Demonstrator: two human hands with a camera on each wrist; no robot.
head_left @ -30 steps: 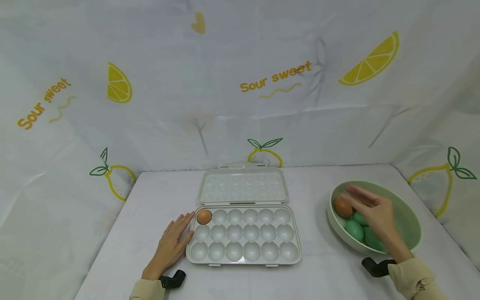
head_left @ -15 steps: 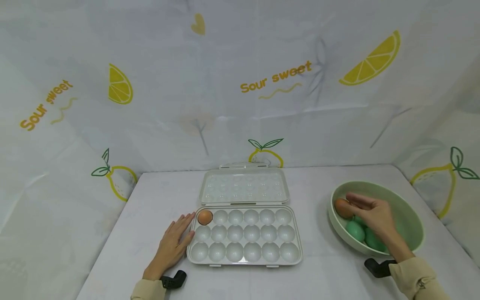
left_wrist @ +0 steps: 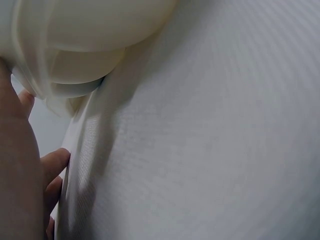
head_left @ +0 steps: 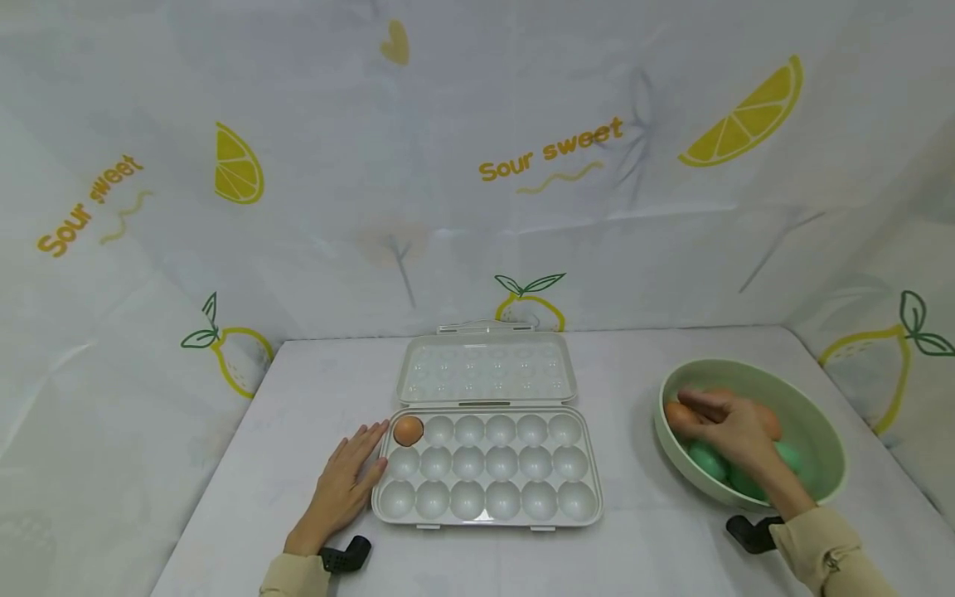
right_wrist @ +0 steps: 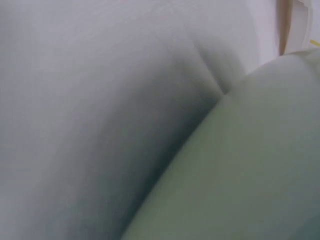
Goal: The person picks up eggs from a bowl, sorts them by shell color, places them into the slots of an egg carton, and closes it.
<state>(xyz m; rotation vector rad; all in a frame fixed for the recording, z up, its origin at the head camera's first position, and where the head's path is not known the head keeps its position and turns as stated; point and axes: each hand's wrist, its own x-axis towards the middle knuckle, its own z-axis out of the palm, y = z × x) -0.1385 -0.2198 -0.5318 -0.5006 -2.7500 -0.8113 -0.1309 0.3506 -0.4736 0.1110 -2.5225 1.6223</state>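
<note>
In the head view, my left hand (head_left: 343,481) lies with straight fingers against the left edge of a white egg tray (head_left: 485,522). One brown egg (head_left: 408,431) sits in the tray's back-left cup. My right hand (head_left: 734,435) reaches into a pale green bowl (head_left: 816,414), thumb and fingers around a brown egg (head_left: 677,417) by the left wall. Green eggs (head_left: 707,461) and more brown eggs (head_left: 768,421) lie under and behind that hand, partly hidden. The left wrist view catches fingers (left_wrist: 56,164) beside the tray's underside (left_wrist: 100,30); the right wrist view shows only the bowl's outside (right_wrist: 250,165).
The tray's transparent lid (head_left: 485,356) lies folded back behind it. A white cloth (head_left: 642,547) covers the table, and a lemon-printed curtain (head_left: 448,232) hangs behind and at both sides. Bare cloth separates tray and bowl.
My right hand has closed its fingers around the brown egg. Other brown eggs in the bowl have come into sight behind the hand. The left hand has stayed in place.
</note>
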